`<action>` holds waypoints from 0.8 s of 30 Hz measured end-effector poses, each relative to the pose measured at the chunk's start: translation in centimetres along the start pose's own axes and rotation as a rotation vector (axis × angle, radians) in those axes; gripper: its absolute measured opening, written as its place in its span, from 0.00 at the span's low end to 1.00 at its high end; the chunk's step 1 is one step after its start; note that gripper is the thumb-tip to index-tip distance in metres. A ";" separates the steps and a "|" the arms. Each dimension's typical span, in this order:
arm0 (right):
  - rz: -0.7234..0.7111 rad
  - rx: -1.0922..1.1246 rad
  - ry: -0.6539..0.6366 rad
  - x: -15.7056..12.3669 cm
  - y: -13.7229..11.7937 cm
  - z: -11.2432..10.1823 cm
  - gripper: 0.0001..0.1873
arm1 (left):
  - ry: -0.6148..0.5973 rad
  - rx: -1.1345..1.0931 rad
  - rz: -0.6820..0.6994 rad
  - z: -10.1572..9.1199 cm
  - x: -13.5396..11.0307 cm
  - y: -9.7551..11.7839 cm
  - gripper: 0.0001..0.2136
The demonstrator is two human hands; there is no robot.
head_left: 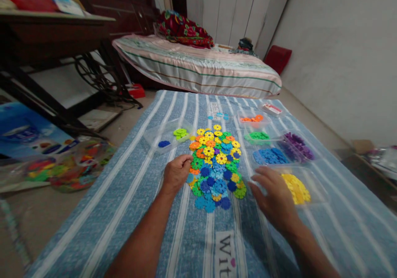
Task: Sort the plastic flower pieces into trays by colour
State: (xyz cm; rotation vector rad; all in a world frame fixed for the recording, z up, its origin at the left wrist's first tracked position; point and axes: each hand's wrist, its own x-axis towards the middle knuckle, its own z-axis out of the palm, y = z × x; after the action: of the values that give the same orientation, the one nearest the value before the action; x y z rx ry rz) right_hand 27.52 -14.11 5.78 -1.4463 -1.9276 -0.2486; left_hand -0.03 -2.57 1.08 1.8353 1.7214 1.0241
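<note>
A pile of mixed snowflake-shaped plastic discs (pixel 221 158) lies in the middle of the cloth. My left hand (pixel 176 172) is at the pile's left edge, thumb and fingers pressed together; whatever they may hold is hidden. To the right of the pile, my right hand (pixel 273 195) hovers slightly blurred with its fingers apart and nothing visible in them. Beside it, a clear tray holds yellow discs (pixel 296 189). Farther back, blue discs (pixel 270 156), purple discs (pixel 297 146), green discs (pixel 257 136) and orange discs (pixel 252 119) sit sorted in clear trays.
Left of the pile stands a clear tray (pixel 150 139) with lime-green and dark blue discs. The striped cloth (pixel 124 212) covers the table. Bags of colourful pieces (pixel 74 170) lie low on the left, below a sewing-machine table (pixel 52 34). A bed (pixel 198 69) stands beyond.
</note>
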 end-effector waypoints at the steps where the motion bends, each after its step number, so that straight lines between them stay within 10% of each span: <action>1: -0.032 0.063 -0.070 0.0 -1.0 0.9 0.06 | 0.001 0.003 0.000 0.0 0.0 0.1 0.12; 12: -0.098 0.008 -0.416 1.0 -3.6 5.3 0.09 | 0.001 -0.021 -0.007 -0.1 -0.3 0.3 0.12; 24: 0.035 0.331 -0.164 0.5 -2.9 5.6 0.12 | -0.011 -0.011 -0.008 -0.2 -0.2 0.3 0.12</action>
State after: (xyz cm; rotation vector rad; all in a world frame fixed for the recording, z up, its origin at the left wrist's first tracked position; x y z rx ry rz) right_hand 22.54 -11.80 2.69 -1.3084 -1.9597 0.2041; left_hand 0.05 -2.84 1.39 1.8225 1.7121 1.0161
